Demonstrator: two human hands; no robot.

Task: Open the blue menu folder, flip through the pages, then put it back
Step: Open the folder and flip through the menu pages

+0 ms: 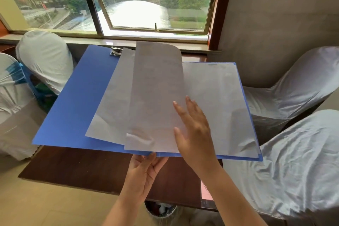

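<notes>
Where windows glow, dark table [88, 167]

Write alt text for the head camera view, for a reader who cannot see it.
An open blue menu folder is held above a dark wooden table; the left hand grips its near edge at the spine while the right hand turns a translucent page leftward. White-covered chairs stand either side, below a window.

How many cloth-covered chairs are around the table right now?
4. Two on the left: one by the window, one at the frame edge. Two on the right: one by the wall, one nearer the camera. Others may sit out of frame.
</notes>
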